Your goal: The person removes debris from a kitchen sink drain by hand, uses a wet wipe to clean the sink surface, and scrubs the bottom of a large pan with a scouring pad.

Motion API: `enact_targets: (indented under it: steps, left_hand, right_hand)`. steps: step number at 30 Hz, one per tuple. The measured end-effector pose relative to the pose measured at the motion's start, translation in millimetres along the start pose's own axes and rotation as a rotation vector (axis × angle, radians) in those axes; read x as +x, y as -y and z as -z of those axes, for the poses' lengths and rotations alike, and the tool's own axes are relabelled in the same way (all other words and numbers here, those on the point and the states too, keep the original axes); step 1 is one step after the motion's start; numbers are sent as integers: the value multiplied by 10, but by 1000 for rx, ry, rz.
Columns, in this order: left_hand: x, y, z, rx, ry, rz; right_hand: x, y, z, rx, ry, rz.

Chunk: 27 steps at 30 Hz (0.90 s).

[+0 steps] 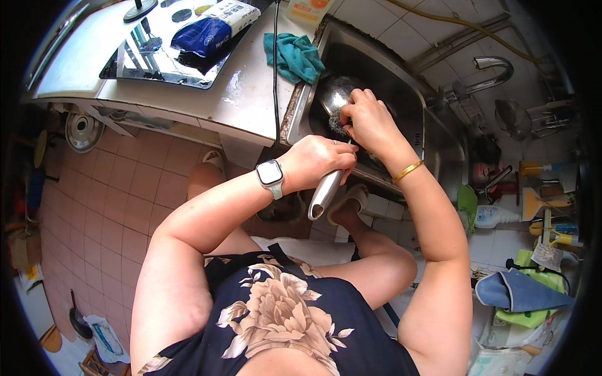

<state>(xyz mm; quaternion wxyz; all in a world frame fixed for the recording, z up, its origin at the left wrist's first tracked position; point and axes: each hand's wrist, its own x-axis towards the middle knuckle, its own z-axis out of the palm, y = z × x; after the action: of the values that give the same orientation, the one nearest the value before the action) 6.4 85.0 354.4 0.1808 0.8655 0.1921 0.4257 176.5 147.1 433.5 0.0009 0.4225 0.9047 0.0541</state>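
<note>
My left hand (317, 160), with a watch on its wrist, grips the hollow steel handle (325, 195) of a metal kitchen utensil near the front edge of the steel sink (304, 113). Over the basin, a shiny rounded metal surface (335, 97) shows beyond my hands. It looks like the utensil's head, but my fingers hide the join. My right hand (371, 120), a gold bangle on its wrist, pinches a steel wool scourer (336, 124) against that surface. Much of the basin's inside is dark.
A teal cloth (295, 57) lies at the sink's left rim, beside a hanging black cable (276, 84). A blue-and-white packet (214, 30) rests on a glossy black cooktop (160, 61). A curved faucet (496, 70) stands right of the basin. Spray bottle (496, 216) and brushes are farther right.
</note>
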Motion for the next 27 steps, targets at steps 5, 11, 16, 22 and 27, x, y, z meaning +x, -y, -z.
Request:
enact_targets:
  steps: [5, 11, 16, 22, 27]
  left_hand:
    - [-21, -8, 29, -26, 37, 9]
    - [-26, 21, -2, -29, 56, 4]
    - [-5, -28, 27, 6, -4, -9]
    - [29, -58, -38, 36, -69, 10]
    - [-14, -143, -94, 61, -181, 82]
  right_hand:
    - [79, 26, -161, 33, -17, 17]
    - [319, -84, -291, 96, -61, -6]
    - [306, -749, -128, 347, -357, -302]
    - [-408, -941, -125, 364, -349, -233]
    - [-518, -422, -192, 314, -405, -123]
